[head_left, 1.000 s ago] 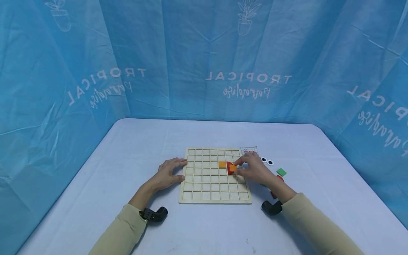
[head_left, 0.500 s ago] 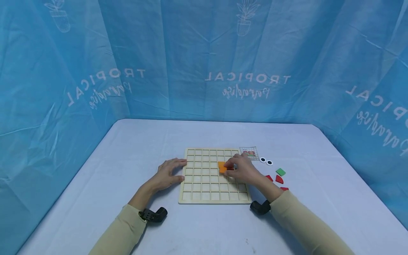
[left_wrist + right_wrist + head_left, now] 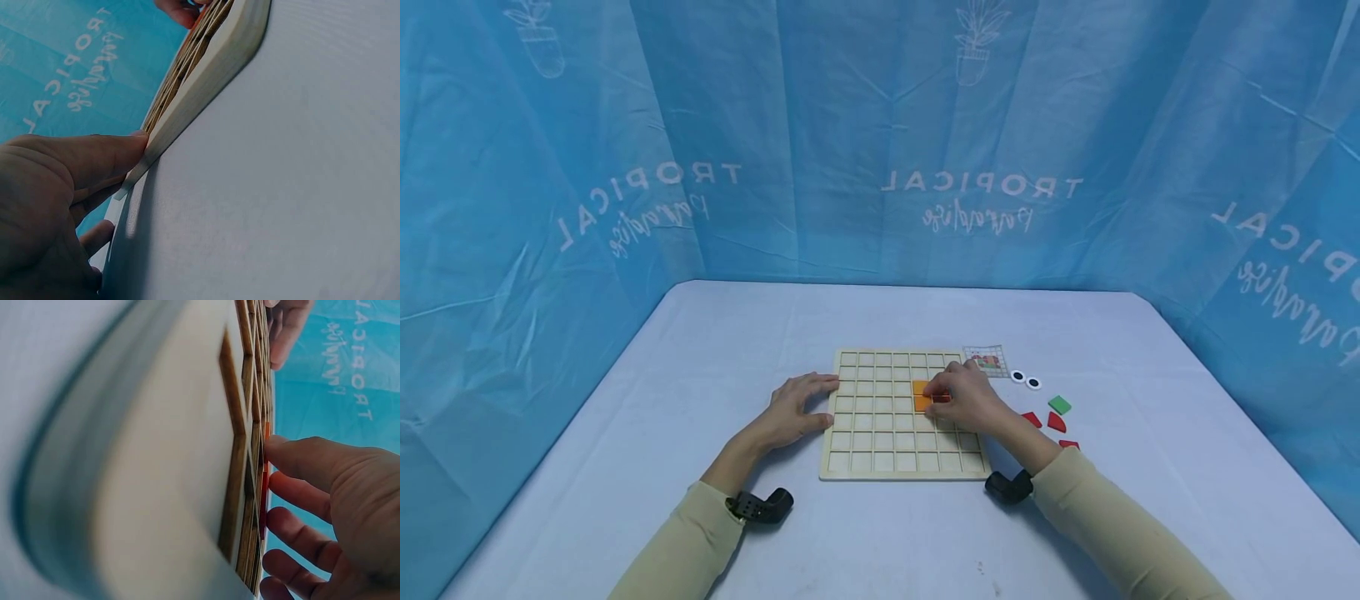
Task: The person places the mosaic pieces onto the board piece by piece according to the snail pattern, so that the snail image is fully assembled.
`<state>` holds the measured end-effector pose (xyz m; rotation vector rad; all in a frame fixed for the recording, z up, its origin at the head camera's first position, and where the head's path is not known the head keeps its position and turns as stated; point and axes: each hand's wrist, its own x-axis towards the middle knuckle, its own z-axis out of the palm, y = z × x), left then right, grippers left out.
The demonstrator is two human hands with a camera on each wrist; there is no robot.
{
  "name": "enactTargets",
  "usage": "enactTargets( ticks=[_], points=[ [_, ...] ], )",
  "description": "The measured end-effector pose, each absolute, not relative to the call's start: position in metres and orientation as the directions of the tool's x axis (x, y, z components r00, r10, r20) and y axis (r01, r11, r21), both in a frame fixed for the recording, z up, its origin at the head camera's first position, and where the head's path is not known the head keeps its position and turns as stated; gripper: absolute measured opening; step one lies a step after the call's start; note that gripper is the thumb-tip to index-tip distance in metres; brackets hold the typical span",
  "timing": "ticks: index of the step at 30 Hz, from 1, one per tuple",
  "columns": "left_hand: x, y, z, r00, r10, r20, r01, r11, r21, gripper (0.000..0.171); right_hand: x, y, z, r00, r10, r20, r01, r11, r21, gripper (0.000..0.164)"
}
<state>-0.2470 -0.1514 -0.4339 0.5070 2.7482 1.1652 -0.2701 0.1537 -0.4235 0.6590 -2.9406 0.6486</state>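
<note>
A pale wooden grid board [image 3: 883,460] lies on the table. At its left edge my left hand [image 3: 792,410] rests with fingers and thumb spread, and its thumb touches the rim in the left wrist view. Over the right half of the board, my right hand [image 3: 973,400] pinches an orange square tile [image 3: 921,404] between thumb and index fingertips. That tile lies in a cell just below another orange square tile [image 3: 919,387]. Red tiles [image 3: 941,399] beside it are partly hidden under the hand; one red tile [image 3: 264,500] also shows under the fingers in the right wrist view.
A small pattern card [image 3: 987,358] touches the board's top right corner. To its right lie two white-and-black eye discs [image 3: 1033,383], a green tile [image 3: 1060,405] and several red pieces [image 3: 1056,422]. Blue curtains [image 3: 850,225] stand around the table.
My right hand has moved left with the orange tile, from over the red tiles to the cell below the other orange tile. The left hand stays at the board's edge.
</note>
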Motion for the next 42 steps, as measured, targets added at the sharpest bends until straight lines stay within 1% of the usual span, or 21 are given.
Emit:
enactTargets(
  ticks=[8, 11, 13, 15, 21, 24, 29, 42],
  points=[
    [-0.247, -0.152, -0.434, -0.938, 0.346, 0.025, 0.26, 0.655, 0.709, 0.057, -0.268, 0.155, -0.42, -0.905, -0.399, 0.145, -0.423, 0.811, -0.405, 0.02],
    [-0.247, -0.151, -0.434, -0.939, 0.342, 0.017, 0.25, 0.651, 0.717, 0.057, -0.266, 0.159, -0.414, -0.917, -0.371, 0.144, -0.396, 0.81, -0.432, 0.021],
    [-0.247, -0.151, -0.435, -0.94, 0.34, 0.014, 0.245, 0.648, 0.721, 0.057, -0.264, 0.164, -0.408, -0.933, -0.332, 0.137, -0.356, 0.813, -0.46, 0.024],
    [-0.247, -0.151, -0.435, -0.941, 0.339, 0.012, 0.242, 0.646, 0.724, 0.057, -0.262, 0.171, -0.402, -0.948, -0.293, 0.125, -0.317, 0.821, -0.475, 0.026],
    [-0.246, -0.152, -0.434, -0.934, 0.355, 0.028, 0.264, 0.638, 0.723, 0.056, -0.255, 0.2, -0.389, -0.961, -0.244, 0.129, -0.276, 0.835, -0.476, 0.03],
    [-0.246, -0.152, -0.433, -0.932, 0.36, 0.031, 0.27, 0.637, 0.722, 0.056, -0.25, 0.216, -0.387, -0.971, -0.21, 0.113, -0.238, 0.843, -0.482, 0.031],
    [-0.245, -0.152, -0.432, -0.932, 0.362, 0.031, 0.273, 0.64, 0.718, 0.056, -0.242, 0.24, -0.389, -0.982, -0.168, 0.089, -0.191, 0.857, -0.478, 0.033],
    [-0.247, -0.152, -0.435, -0.939, 0.344, 0.023, 0.255, 0.647, 0.719, 0.058, -0.224, 0.287, -0.402, -0.99, -0.127, 0.06, -0.14, 0.865, -0.482, 0.033]
  ],
)
